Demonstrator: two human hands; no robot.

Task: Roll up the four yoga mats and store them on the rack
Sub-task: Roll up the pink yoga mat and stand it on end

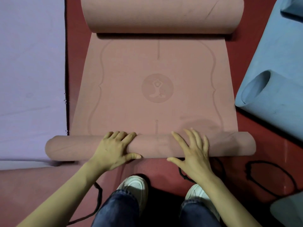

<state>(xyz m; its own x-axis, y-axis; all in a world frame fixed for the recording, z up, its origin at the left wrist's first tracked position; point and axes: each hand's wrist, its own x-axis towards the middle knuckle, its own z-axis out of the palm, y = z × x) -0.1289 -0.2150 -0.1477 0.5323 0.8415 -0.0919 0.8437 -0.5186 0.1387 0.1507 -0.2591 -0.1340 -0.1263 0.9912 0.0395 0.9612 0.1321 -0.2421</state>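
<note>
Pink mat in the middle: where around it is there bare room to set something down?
Free: the flat stretch of the pink mat between its two rolled ends, and the lilac mat to its left. The red floor wedge beside the blue mat is narrow. By the shoes it is crowded with black cords.

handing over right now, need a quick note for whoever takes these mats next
Hands: left hand grips the near roll of the pink mat; right hand presses flat on it, fingers spread; far end curled too.
Flat at left: purple mat; at right: blue mat, loosely curled. Rack not in view.
Done: this roll begun.
Left: finish it, roll the others, store all.
</note>
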